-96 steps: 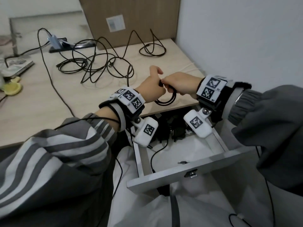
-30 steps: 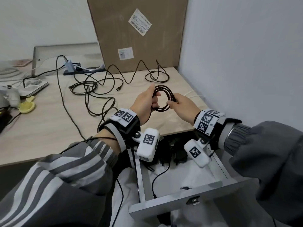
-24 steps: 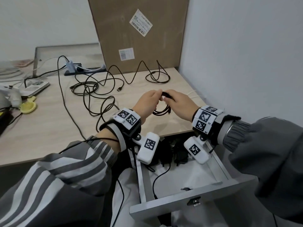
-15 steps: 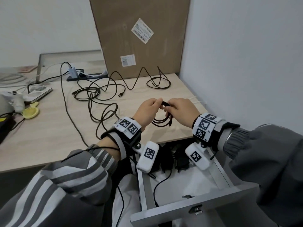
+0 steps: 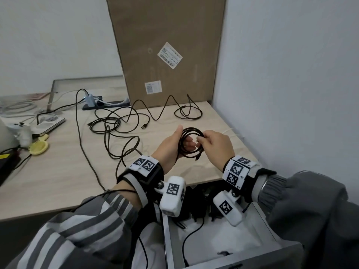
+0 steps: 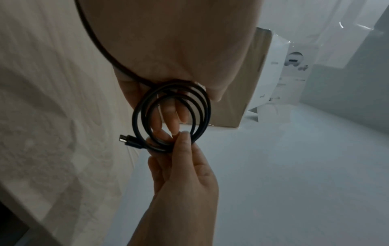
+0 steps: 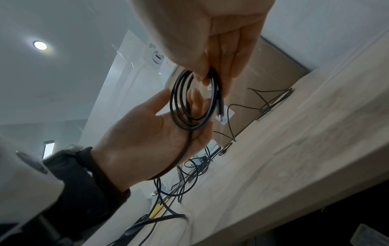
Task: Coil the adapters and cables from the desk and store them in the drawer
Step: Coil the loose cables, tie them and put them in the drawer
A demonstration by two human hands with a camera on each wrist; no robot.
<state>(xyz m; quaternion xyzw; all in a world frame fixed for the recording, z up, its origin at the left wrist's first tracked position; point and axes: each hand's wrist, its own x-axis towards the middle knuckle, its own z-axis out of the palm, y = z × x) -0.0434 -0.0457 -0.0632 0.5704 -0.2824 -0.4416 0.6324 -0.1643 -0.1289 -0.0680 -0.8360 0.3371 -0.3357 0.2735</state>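
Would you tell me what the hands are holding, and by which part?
A coiled black cable: the left hand has its fingers through the loops; the right hand pinches the opposite side, beside a connector.

Left hand (image 5: pixel 169 150) held flat, right hand (image 5: pixel 215 147) pinching the cable (image 6: pixel 156 148).

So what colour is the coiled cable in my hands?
The coiled cable is black, clearest in the left wrist view.
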